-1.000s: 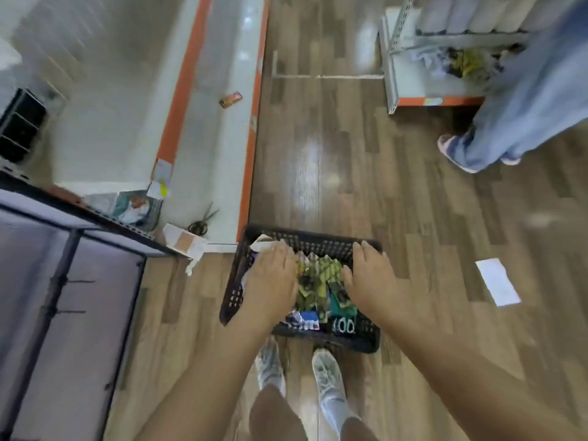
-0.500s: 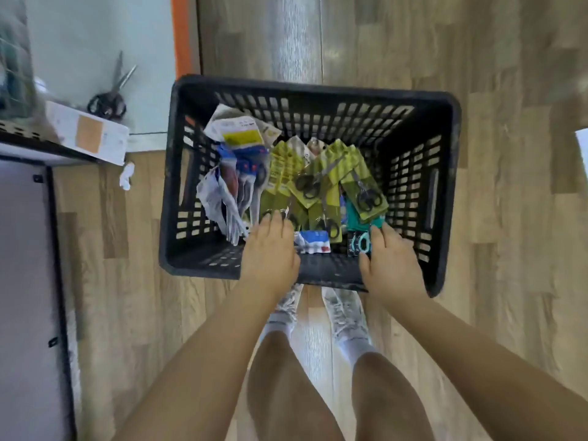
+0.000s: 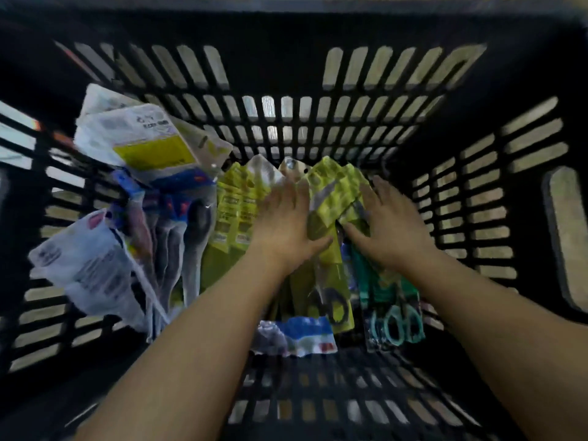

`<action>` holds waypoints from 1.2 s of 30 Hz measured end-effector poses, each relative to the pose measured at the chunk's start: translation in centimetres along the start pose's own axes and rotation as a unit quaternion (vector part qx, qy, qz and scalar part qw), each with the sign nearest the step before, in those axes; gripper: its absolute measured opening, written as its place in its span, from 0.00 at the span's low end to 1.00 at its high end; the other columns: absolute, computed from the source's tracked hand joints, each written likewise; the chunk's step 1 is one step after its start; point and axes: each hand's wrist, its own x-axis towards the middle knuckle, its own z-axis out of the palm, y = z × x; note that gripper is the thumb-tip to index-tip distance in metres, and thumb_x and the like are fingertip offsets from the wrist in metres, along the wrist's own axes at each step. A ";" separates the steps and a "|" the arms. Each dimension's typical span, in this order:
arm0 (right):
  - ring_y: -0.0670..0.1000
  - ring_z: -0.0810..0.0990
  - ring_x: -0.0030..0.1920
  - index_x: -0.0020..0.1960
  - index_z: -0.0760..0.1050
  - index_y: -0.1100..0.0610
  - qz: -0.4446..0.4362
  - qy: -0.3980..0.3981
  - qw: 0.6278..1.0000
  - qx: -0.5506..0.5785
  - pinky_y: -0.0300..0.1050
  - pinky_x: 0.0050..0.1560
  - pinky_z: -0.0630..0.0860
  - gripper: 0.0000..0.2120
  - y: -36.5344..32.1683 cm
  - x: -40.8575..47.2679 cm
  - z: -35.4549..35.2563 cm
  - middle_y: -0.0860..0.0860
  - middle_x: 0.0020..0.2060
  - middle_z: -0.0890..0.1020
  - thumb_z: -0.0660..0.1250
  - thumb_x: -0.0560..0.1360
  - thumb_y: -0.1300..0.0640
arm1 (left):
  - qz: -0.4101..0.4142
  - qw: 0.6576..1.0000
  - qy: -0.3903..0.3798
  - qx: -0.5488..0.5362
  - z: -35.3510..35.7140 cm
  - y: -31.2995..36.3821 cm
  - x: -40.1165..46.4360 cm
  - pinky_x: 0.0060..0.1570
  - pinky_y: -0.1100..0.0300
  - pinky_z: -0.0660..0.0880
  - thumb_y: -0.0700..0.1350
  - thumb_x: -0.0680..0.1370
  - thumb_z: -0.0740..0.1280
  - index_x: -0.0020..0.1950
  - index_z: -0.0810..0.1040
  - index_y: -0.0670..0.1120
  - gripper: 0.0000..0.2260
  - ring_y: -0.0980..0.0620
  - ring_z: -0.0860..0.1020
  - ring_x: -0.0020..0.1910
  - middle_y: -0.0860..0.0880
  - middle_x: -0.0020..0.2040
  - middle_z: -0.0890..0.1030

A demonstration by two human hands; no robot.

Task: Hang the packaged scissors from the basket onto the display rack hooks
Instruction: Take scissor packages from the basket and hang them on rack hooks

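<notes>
Black slotted plastic basket (image 3: 286, 74) walls fill my whole view, with pale floor showing only through the slots.

Far left, I see a crumpled clear plastic packet with grey print (image 3: 86, 268) leaning against the basket's left wall. Above it, a white card packet with a yellow panel (image 3: 149, 144) tilts toward the back left corner. Just beside these stand blue-and-clear blister packs holding dark-handled scissors (image 3: 184, 218), upright and blurred.

Centre left, a row of yellow-green carded scissor packs (image 3: 232, 211) stands on edge. My left hand (image 3: 283, 227) lies on this row with the fingers extended and together, palm down, the thumb reaching toward the neighbouring pack; I cannot tell whether the thumb grips.

Between the two hands, one yellow-green pack with black-handled scissors (image 3: 331, 198) lies tilted on top of the pile. Both hands touch it at its sides.

My right hand (image 3: 388, 224) rests on that pack's right edge, fingers spread and fairly straight, thumb angled inward.

Nearer the front wall lie a blue, white and red wrapper (image 3: 299, 335) and, right of it, a teal card pack with teal-handled scissors (image 3: 394, 310). All packs are inside the basket; motion blur hides the printed text.
</notes>
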 end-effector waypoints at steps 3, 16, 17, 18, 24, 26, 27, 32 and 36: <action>0.56 0.46 0.76 0.78 0.45 0.52 -0.010 -0.007 1.000 0.013 0.56 0.74 0.52 0.39 1.2 1.6 0.9 0.55 0.77 0.46 0.53 0.76 0.34 | 0.050 0.998 -0.005 0.038 1.8 0.0 1.6 0.74 0.48 0.40 0.66 0.75 0.59 0.77 0.35 0.45 0.45 0.43 0.37 0.76 0.44 0.77 0.35; 0.56 0.48 0.76 0.78 0.41 0.49 -0.061 0.014 0.997 0.038 0.52 0.72 0.55 0.41 1.4 2.2 3.0 0.56 0.77 0.42 0.54 0.74 0.31 | 0.059 0.995 0.040 0.068 3.0 -0.1 3.1 0.73 0.45 0.49 0.63 0.78 0.53 0.77 0.41 0.52 0.33 0.40 0.44 0.76 0.43 0.78 0.44; 0.56 0.48 0.76 0.77 0.41 0.48 -0.056 0.008 0.998 0.039 0.52 0.72 0.55 0.41 1.3 2.1 2.9 0.56 0.77 0.41 0.53 0.74 0.31 | 0.059 0.995 0.038 0.067 2.7 -0.1 3.0 0.73 0.45 0.49 0.63 0.78 0.54 0.77 0.41 0.53 0.34 0.40 0.44 0.76 0.43 0.78 0.44; 0.57 0.48 0.76 0.77 0.40 0.48 -0.046 0.002 0.998 0.042 0.53 0.72 0.56 0.42 1.1 2.1 2.7 0.56 0.76 0.40 0.53 0.73 0.30 | 0.060 0.995 0.036 0.064 2.3 -0.1 2.9 0.73 0.45 0.48 0.62 0.78 0.55 0.77 0.41 0.54 0.34 0.40 0.44 0.76 0.43 0.78 0.44; 0.60 0.48 0.76 0.77 0.39 0.44 0.000 0.014 0.998 0.068 0.57 0.73 0.56 0.39 -0.1 2.0 3.8 0.59 0.76 0.45 0.51 0.73 0.30 | 0.051 0.996 0.050 0.060 1.8 -0.8 1.9 0.73 0.50 0.50 0.63 0.76 0.59 0.77 0.42 0.51 0.38 0.43 0.46 0.76 0.43 0.77 0.43; 0.60 0.49 0.76 0.77 0.39 0.44 0.002 0.024 0.998 0.066 0.57 0.72 0.57 0.38 -0.1 2.0 4.1 0.59 0.76 0.46 0.50 0.74 0.30 | 0.038 0.997 0.049 0.055 1.7 -0.8 2.3 0.72 0.50 0.52 0.63 0.74 0.61 0.77 0.42 0.49 0.41 0.42 0.47 0.75 0.42 0.77 0.43; 0.59 0.49 0.76 0.77 0.39 0.44 0.003 0.028 0.997 0.065 0.57 0.72 0.57 0.38 0.0 2.0 4.1 0.59 0.76 0.46 0.50 0.74 0.31 | 0.034 0.997 0.047 0.051 1.5 -0.7 2.5 0.72 0.50 0.52 0.63 0.73 0.62 0.77 0.42 0.48 0.43 0.42 0.47 0.75 0.42 0.77 0.43; 0.59 0.51 0.75 0.77 0.40 0.47 0.030 0.016 0.997 0.063 0.54 0.72 0.55 0.36 0.1 1.7 3.7 0.59 0.76 0.48 0.50 0.77 0.34 | 0.023 0.996 0.023 0.079 0.8 -0.3 3.2 0.70 0.49 0.56 0.64 0.70 0.65 0.77 0.47 0.47 0.44 0.40 0.54 0.73 0.40 0.75 0.56; 0.59 0.53 0.75 0.77 0.39 0.46 0.035 0.023 0.996 0.074 0.54 0.71 0.57 0.36 0.0 1.8 3.4 0.60 0.76 0.51 0.52 0.77 0.35 | 0.023 0.994 0.053 0.090 0.1 0.0 2.9 0.67 0.49 0.58 0.64 0.70 0.64 0.76 0.51 0.49 0.41 0.41 0.58 0.69 0.41 0.71 0.61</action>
